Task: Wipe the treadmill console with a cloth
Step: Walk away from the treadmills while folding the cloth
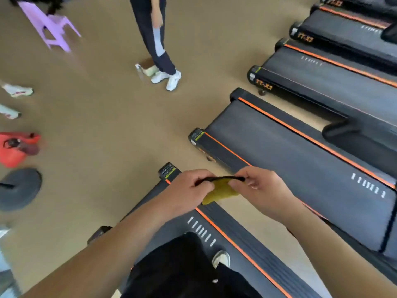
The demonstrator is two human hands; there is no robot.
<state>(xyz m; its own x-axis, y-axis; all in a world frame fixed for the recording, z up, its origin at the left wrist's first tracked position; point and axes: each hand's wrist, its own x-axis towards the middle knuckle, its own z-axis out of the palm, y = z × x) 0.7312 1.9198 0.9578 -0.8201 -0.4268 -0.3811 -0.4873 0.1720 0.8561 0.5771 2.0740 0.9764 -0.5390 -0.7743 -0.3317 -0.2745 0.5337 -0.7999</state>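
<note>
Head view looks down on a near treadmill (240, 239), where the wearer's own shoe (221, 258) shows on or beside the deck; which cannot be told. Both hands are raised in front, over the far end of its belt. The left hand (189, 191) and the right hand (261, 187) each pinch the cloth (222, 193), a small yellow piece with a dark edge. That edge is drawn taut between them and the yellow part sags below it. Neither hand is free. The cloth touches nothing but the fingers.

No console appears anywhere in this view. Only belts, orange side stripes and rear ends of the machines can be seen. A second treadmill (300, 168) lies just to the right, and more stand in a row beyond it toward the far right.

As a judgement, the task is at its very start. The cloth is in hand and seems to be getting spread or folded for use, but no wiping has begun. What is left is nearly everything: turning to the console, laying the cloth on it and rubbing across its surface.

Elsewhere, another person (160, 50) stands far off on the tan floor (107, 125). A purple chair (53, 29) sits at the far left and a red bag (17, 149) lies at the left edge.
</note>
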